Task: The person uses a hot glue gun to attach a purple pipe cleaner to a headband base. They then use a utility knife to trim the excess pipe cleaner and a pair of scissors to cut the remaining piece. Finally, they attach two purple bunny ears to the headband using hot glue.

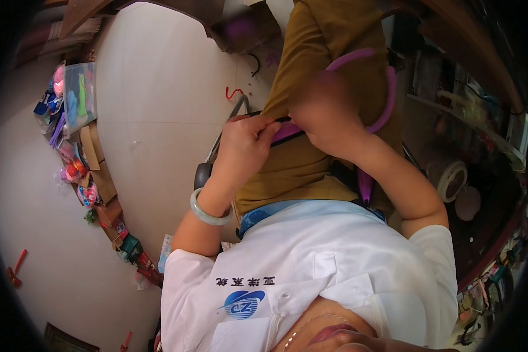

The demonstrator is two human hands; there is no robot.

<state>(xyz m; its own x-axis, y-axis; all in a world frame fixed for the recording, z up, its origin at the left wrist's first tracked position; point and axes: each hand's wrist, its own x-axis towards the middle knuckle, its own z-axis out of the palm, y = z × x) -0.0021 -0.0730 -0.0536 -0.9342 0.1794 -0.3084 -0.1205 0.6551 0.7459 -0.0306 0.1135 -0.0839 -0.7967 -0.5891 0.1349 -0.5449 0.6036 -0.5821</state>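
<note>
My left hand (246, 143), with a pale bangle (209, 211) on its wrist, pinches one end of a purple band with black edges (286, 133) above my lap. My right hand (332, 121) is partly blurred; its fingers are closed on the other end of that band. From behind the right hand a fuzzy purple strip (389, 99) loops out over the brown trousers (308, 167). Whether it joins the band is hidden by the hand. Another purple piece with a dark tip (366, 187) lies under my right forearm.
Ahead on the floor stands a dark open box (266, 26) with something purple inside. A black curved piece (256, 66) and a red strip (233, 93) lie nearby. Boxes and bagged goods (99, 176) line the left wall. At right, a dark table (488, 233) bears a round container (452, 181).
</note>
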